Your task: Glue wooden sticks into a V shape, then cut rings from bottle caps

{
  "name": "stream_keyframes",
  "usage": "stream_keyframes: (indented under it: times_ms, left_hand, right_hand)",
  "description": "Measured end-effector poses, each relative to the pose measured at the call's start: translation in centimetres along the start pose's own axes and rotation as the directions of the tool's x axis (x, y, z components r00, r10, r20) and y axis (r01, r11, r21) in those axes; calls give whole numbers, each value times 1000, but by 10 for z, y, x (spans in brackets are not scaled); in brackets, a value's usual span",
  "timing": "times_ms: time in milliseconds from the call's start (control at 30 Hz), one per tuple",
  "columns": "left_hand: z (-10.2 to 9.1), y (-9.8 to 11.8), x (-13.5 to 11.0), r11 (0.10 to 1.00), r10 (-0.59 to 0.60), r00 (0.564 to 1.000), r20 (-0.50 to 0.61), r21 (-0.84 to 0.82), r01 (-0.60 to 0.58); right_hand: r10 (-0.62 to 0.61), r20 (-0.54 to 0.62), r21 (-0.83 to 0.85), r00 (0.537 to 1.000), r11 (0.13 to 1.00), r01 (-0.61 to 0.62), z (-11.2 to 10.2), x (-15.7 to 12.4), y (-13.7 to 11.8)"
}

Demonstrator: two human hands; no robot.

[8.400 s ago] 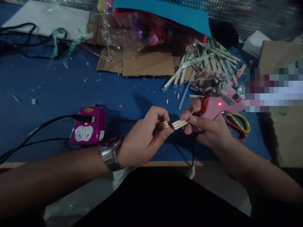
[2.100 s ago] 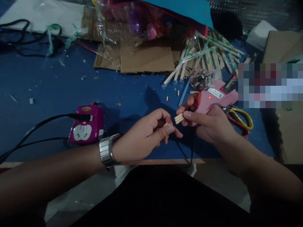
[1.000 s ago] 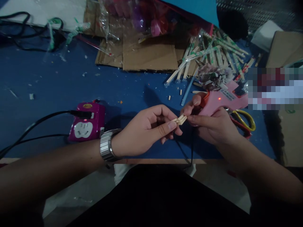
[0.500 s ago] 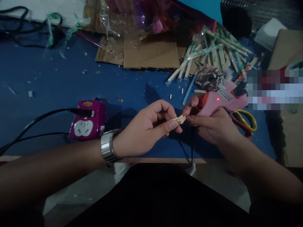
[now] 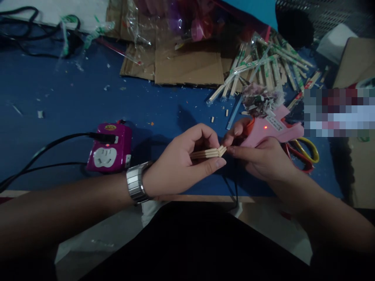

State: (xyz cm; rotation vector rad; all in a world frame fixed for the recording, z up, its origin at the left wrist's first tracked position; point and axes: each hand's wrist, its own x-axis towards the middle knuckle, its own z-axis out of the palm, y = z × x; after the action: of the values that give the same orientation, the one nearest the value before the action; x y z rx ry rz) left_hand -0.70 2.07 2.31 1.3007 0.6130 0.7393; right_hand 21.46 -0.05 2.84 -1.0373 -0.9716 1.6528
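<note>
As the left hand [image 5: 178, 166] grips, slim wooden sticks [image 5: 205, 153] lie bundled — pale.

A blue tabletop [image 5: 73, 101] fills the view, dimly lit and speckled with small scraps. A flat cardboard sheet [image 5: 189, 64] lies toward its far side. Behind and to the right of the cardboard stands a metal mesh panel [image 5: 336, 11]. Far to its left lies a white sheet [image 5: 73, 8], and to its right a brown box [image 5: 354, 62]. Nearer than the cardboard runs the table's pale wooden front edge [image 5: 190, 198], with greyish floor [image 5: 93, 244] below.
</note>
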Motion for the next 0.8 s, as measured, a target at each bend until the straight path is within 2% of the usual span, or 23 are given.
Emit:
stream_keyframes:
  times_ms: [267, 533, 800]
  left_hand:
    - [-2, 0, -3, 976, 148, 986, -70, 168, -135]
    - [-2, -1, 0, 968, 218, 974, -53, 138, -209]
    - [-1, 0, 0, 967, 232, 972, -44, 114, -226]
  right_hand:
    - [-35, 23, -11, 999, 999, 35, -1, -1, 3]
    - [-48, -4, -82, 999, 996, 48, -1, -2, 4]
    - [13, -19, 11, 1000, 1000, -13, 8, -2, -3]
